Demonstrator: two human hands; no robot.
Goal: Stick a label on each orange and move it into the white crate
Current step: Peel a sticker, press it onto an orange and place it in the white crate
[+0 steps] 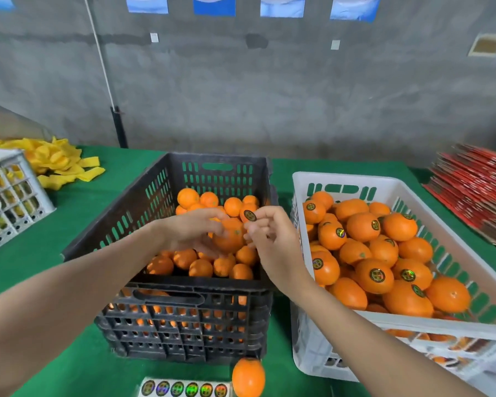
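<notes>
Over the black crate (pixel 184 287) my left fingers (pixel 209 217) grip an orange (pixel 231 236), my right fingers (pixel 265 216) pinching a label (pixel 249 215) beside it. Right of the black crate, the white crate (pixel 298 179) looks nearly full; many oranges remain unlabelled.

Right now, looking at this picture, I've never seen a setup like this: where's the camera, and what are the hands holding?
No machine here: a person wears one camera on the head, looking down at their own bare hands. The left hand holds an orange above the black crate of unlabelled oranges. The right hand pinches a round label beside it, probably about to stick it on. On the green table also sit the white crate of labelled oranges, a label sheet and one loose orange.
</notes>
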